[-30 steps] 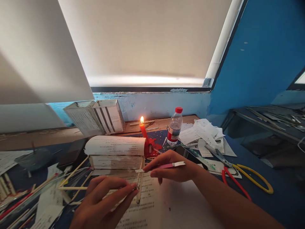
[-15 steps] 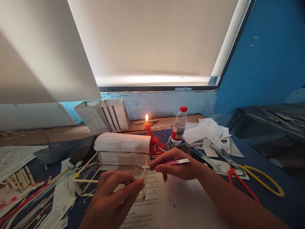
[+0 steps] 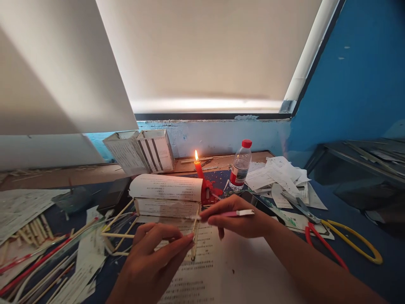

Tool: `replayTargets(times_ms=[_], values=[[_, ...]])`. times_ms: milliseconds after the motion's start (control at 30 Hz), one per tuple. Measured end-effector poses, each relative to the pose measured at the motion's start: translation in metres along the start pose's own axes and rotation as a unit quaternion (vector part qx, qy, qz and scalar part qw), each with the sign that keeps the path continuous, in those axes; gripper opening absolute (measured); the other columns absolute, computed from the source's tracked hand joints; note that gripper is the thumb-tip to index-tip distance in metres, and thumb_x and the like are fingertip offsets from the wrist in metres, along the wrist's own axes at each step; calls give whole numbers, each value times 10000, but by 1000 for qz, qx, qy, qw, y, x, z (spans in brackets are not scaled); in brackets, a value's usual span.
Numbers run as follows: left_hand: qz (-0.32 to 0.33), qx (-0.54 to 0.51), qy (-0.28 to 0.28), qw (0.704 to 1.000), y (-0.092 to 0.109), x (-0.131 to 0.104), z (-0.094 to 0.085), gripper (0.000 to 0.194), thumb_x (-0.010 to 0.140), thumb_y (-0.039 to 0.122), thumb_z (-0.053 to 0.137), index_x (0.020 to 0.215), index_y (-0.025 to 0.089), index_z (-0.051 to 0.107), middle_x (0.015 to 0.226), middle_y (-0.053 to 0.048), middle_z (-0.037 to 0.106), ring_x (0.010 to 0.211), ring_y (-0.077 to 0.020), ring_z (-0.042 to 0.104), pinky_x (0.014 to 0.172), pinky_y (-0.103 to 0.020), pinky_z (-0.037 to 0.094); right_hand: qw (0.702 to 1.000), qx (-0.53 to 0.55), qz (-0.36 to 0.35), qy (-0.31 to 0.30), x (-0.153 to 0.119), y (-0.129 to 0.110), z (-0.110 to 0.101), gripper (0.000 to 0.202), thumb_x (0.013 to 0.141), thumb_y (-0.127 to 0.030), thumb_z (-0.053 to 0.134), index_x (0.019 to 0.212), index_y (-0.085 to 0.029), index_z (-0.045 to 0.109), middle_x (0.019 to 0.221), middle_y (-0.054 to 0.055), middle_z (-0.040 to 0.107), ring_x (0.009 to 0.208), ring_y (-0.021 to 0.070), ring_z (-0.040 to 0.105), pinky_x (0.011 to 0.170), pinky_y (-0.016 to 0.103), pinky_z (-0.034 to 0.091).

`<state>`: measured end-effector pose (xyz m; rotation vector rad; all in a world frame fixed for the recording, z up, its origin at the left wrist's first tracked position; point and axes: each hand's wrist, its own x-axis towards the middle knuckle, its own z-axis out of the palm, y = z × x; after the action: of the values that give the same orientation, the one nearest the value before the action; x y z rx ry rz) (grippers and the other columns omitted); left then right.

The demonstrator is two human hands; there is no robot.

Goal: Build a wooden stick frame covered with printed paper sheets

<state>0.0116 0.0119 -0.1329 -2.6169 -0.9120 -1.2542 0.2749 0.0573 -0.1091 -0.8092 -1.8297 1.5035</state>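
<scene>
Left hand [image 3: 152,261], nearest the camera: fingers [image 3: 180,241] pinched together on a thin stick of the frame [image 3: 126,230], at its near right corner where an upright stick meets the printed sheet [image 3: 205,274] on the worktop [image 3: 363,274]. The frame runs left and away from those fingers — pale sticks joined in a box shape.

Right hand [image 3: 240,219], just beyond and right of the left: fingers clamped on a pink tool [image 3: 236,213], held level, its pale tip touching the top of the same upright stick.

Behind both hands, a stack of rolled printed paper [image 3: 166,196] sits inside the frame's far end. Right of the right hand lie scissors [image 3: 341,245] with red and yellow handles. Further off, a lit red candle [image 3: 199,169], then a bottle [image 3: 240,164] with a red cap, loose papers [image 3: 278,177] beside it. Left of the left hand — scattered sticks [image 3: 38,261]. Farthest, two paper boxes [image 3: 141,152] by the wall.
</scene>
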Motion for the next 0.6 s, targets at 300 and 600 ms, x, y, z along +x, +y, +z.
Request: replayTargets(times_ms=[300,600], values=[[-5,-10,15,1000,2,3,0,323,845,2,687,1077,225,715,913,-18,635,834,-155,554,804,-334,453,1000,1,-8,16,1,3,-4,340,907,-372,698,1183,-178,747,994,94,762,676,121,671,646,268,610],[-1,2,15,1000,3,3,0,315,839,6,687,1060,227,723,910,-19,644,827,-155,571,802,-329,470,1000,10,-8,-13,2,4,-4,327,905,-364,705,1177,-188,751,1027,94,759,711,130,689,671,274,615]])
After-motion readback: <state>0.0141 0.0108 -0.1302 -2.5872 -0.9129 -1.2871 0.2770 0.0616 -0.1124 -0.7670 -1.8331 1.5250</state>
